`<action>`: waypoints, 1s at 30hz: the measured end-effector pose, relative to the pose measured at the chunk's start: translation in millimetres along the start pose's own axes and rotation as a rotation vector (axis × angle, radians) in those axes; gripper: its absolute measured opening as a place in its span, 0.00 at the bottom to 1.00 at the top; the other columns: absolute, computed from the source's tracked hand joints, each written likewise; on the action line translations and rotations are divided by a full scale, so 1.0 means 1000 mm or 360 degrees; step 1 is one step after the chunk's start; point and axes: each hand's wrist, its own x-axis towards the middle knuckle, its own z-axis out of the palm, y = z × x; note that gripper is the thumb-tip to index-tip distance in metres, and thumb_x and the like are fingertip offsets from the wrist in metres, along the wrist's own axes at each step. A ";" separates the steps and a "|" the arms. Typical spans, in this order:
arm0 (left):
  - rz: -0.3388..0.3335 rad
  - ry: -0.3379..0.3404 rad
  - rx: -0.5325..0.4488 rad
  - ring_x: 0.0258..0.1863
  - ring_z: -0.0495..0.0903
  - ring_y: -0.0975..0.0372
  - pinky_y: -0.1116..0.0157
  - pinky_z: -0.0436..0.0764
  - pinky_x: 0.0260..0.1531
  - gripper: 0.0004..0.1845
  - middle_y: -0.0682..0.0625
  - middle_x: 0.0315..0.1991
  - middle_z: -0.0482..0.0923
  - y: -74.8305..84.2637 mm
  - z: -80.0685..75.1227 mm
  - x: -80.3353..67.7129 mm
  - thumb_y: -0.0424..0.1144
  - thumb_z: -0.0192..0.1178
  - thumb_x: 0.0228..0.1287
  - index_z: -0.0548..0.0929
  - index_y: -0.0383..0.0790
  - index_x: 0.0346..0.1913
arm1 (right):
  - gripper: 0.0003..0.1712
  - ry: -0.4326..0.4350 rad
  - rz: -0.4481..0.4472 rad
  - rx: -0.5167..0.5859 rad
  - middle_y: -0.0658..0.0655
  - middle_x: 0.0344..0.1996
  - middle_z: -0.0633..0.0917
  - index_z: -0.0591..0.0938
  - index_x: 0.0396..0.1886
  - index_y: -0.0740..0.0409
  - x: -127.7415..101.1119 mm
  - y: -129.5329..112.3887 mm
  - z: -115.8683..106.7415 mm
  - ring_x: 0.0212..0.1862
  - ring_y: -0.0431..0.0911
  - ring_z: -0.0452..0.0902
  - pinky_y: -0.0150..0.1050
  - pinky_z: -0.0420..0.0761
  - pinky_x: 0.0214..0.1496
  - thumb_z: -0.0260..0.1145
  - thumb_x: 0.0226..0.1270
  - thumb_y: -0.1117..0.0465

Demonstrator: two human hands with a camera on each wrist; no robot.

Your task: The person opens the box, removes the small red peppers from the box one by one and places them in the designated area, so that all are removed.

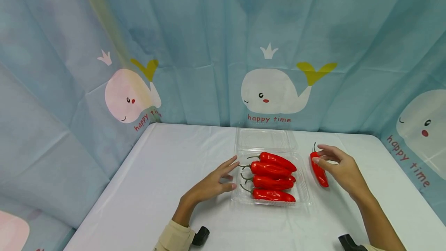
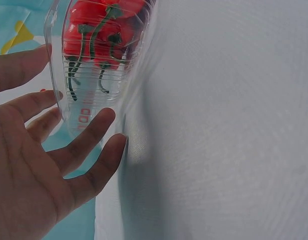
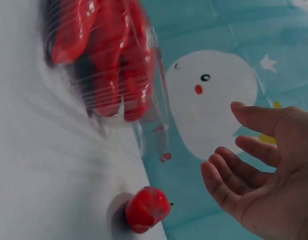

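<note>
A clear plastic clamshell tray (image 1: 304, 196) lies open on the white table, its lid (image 1: 265, 138) folded back. Several red chili peppers (image 1: 271, 170) with green stems lie side by side inside it; they also show through the tray wall (image 2: 88, 100) and as the peppers (image 3: 108, 60). One loose red pepper (image 1: 319, 171) rests on the table just right of the tray, seen end-on as the pepper (image 3: 146, 209). My left hand (image 1: 219, 181) hovers open at the tray's left edge, fingers (image 2: 93, 130) spread. My right hand (image 1: 336, 164) is open beside the loose pepper, fingers (image 3: 229, 175) relaxed, holding nothing.
The white table (image 1: 156, 181) is backed by a blue curtain with whale prints (image 1: 275, 88) close behind and on both sides. Table edges run along the left and right. Black wrist-camera mounts (image 1: 200, 235) show near the front.
</note>
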 end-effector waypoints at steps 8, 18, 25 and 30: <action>0.0001 0.0007 0.0015 0.69 0.77 0.48 0.41 0.79 0.65 0.40 0.55 0.87 0.47 0.000 0.000 0.000 0.45 0.62 0.75 0.60 0.46 0.85 | 0.35 -0.0002 -0.0192 0.0077 0.63 0.61 0.84 0.74 0.77 0.56 -0.005 -0.018 0.002 0.52 0.25 0.78 0.20 0.80 0.48 0.70 0.76 0.49; 0.0001 0.0007 0.0001 0.70 0.77 0.48 0.41 0.80 0.64 0.40 0.57 0.87 0.47 0.000 0.001 0.000 0.45 0.62 0.74 0.61 0.47 0.85 | 0.31 0.0007 -0.0354 0.0243 0.60 0.59 0.83 0.76 0.74 0.53 -0.013 -0.032 0.013 0.54 0.32 0.81 0.23 0.84 0.49 0.72 0.75 0.57; -0.0003 0.0009 -0.0001 0.70 0.77 0.47 0.41 0.79 0.64 0.40 0.58 0.87 0.47 -0.001 0.001 0.001 0.45 0.62 0.74 0.61 0.47 0.85 | 0.30 -0.0044 -0.0417 0.0308 0.59 0.59 0.83 0.76 0.74 0.53 -0.015 -0.036 0.020 0.55 0.35 0.83 0.26 0.84 0.51 0.71 0.75 0.59; 0.0001 0.0007 -0.0005 0.70 0.77 0.48 0.40 0.79 0.64 0.40 0.59 0.87 0.47 -0.001 0.001 0.000 0.44 0.62 0.75 0.60 0.47 0.85 | 0.31 -0.0090 -0.0445 0.0349 0.60 0.60 0.83 0.76 0.74 0.55 -0.016 -0.035 0.027 0.56 0.35 0.82 0.27 0.84 0.53 0.72 0.74 0.60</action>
